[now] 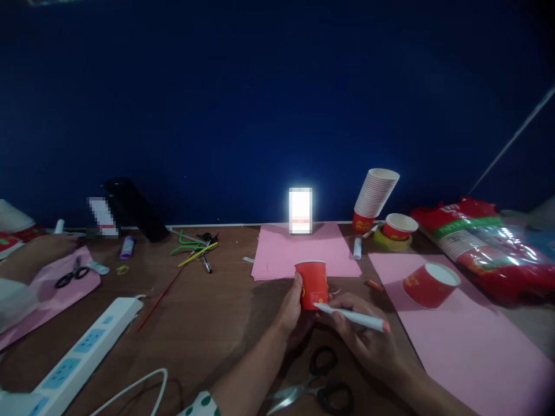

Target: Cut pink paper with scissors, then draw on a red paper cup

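My left hand point(291, 309) grips a red paper cup point(313, 283) from its left side, its pale rim facing up. A white marker point(358, 317) with a reddish end is pinched in my right hand point(368, 335). Its tip points left and meets or nearly meets the cup's lower front, where yellow print shows. Below my hands, black-handled scissors point(323, 384) lie on the brown table point(208, 323). A small orange-red marker cap point(375, 285) lies to the right of the cup.
Pink paper point(277, 254) lies behind the cup; another pink sheet point(455, 335) at right bears a red cup point(429, 286). Stacked cups point(375, 193) and a red plastic pack point(477, 242) stand beyond. At left are a power strip point(82, 352) and another person's arm point(30, 260).
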Motion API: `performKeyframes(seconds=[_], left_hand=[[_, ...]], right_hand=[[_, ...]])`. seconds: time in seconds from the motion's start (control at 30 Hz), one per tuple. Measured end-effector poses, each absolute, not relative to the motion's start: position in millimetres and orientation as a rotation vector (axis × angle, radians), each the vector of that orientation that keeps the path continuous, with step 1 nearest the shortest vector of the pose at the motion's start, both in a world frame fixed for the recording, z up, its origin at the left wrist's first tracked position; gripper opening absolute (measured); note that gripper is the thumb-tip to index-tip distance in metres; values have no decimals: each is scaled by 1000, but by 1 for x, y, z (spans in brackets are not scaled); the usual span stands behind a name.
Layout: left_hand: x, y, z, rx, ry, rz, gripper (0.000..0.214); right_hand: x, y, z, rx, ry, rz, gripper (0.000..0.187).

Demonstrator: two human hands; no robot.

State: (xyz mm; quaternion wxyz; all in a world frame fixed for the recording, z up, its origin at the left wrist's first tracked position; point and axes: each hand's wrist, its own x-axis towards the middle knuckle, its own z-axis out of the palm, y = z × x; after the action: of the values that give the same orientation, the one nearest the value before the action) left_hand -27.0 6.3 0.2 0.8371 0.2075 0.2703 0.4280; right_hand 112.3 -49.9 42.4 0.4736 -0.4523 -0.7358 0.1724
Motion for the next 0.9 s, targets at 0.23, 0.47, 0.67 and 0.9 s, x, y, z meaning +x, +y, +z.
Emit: performKeyframes(seconds=[0.23,0.47,0.67,0.9], left_hand=[[-27,7,-2,426,559,911,68],[-27,7,-1,420,566,914,69],[-27,7,-2,393,549,926,67],[-27,8,-1,400,564,917,67]], right_hand=[[113,-50,40,-1120,-1776,430,10],[113,-52,49,-1181,-1812,401,11],[113,-50,44,-1125,-1795,415,10],[112,-49,40,-1124,-1788,436,11]])
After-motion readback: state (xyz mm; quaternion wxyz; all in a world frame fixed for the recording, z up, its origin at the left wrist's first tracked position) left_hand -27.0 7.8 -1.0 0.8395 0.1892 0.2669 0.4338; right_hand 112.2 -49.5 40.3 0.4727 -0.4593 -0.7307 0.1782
